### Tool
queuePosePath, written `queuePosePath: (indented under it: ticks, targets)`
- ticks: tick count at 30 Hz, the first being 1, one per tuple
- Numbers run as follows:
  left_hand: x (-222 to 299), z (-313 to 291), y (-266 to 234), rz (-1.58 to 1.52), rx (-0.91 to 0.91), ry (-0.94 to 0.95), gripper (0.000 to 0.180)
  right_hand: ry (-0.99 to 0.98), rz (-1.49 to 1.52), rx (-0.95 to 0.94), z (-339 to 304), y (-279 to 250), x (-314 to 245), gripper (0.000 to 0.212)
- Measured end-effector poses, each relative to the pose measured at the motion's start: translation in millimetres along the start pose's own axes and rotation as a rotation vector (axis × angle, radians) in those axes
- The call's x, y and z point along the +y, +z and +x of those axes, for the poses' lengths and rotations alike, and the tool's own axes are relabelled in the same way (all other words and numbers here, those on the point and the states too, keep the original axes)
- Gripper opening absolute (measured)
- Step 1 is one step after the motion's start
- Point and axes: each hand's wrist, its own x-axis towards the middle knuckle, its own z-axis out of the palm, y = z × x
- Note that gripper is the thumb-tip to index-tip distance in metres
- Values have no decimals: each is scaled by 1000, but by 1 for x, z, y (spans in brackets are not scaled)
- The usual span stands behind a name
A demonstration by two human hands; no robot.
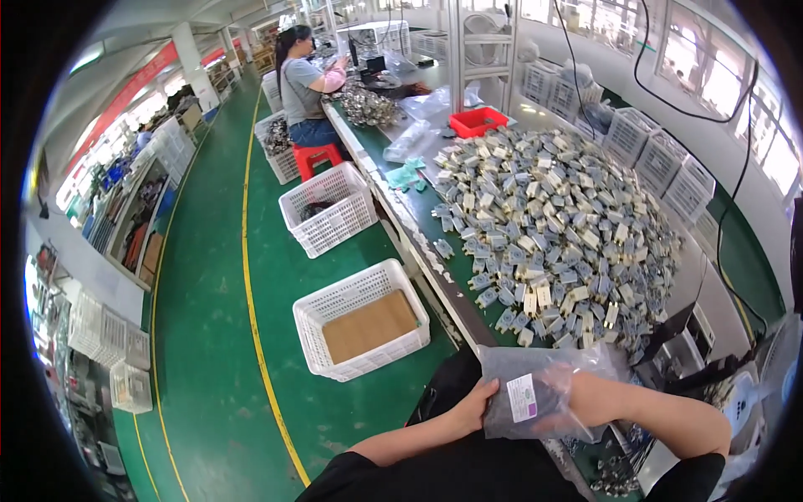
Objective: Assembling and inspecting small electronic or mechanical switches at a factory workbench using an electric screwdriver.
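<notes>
A clear plastic bag with dark grey contents and a white label lies across my lap, at the edge of the workbench. My left hand is closed on the bag's left side. At its right part, my right hand reaches into or behind the loose clear plastic; its fingers show only dimly through the film. Just beyond the bag, a large heap of small grey and cream plastic parts covers the bench.
A red tray stands behind the heap. On the green floor to the left are a white crate with cardboard in it and another white crate. A co-worker sits on a red stool farther along the bench. Black cables hang at right.
</notes>
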Motion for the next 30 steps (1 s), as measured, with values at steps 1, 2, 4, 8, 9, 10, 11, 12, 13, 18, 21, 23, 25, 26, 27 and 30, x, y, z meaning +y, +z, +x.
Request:
queuePosePath:
  ticks: [1,2,4,8,9,10,11,12,13,18,21,23,25,26,27,30]
  targets:
    - [3,2,3,-2,4,11,72,63,34,44,5,0,0,98]
    - [4,5,5,-84,28,-11,70,128,70,90,8,1,2,97]
    - [18,6,20,-201,134,-118,68,94,48,113,13,7,10,100]
    - [5,21,13,-176,140,7,65,239,5,103,16,19,29,101]
    - [5,26,13,-172,144,5,65,237,9,106,17,15,32,101]
    - [6,31,13,-146,149,15,63,183,113,161,17,9,33,97]
    - [6,34,11,-121,154,26,61,127,216,215,17,5,36,94]
    - [9,37,12,-141,94,9,58,127,217,218,16,6,40,94]
    - [9,39,14,-138,93,9,58,113,249,227,14,10,45,91]
    - [11,57,23,-19,142,98,55,153,503,383,13,6,69,97]
    - [31,62,39,22,222,-3,53,58,392,363,10,7,78,99]
    - [37,62,40,-179,15,-153,42,77,455,320,9,10,88,104]
    - [37,66,39,-163,30,-127,42,105,749,286,5,14,96,103]
    - [37,69,38,-145,49,-103,42,106,744,285,4,20,101,103]
    - [35,72,40,-120,69,-89,42,106,740,326,0,31,108,98]
    - [31,77,47,-98,123,-27,40,106,721,433,-7,61,121,86]
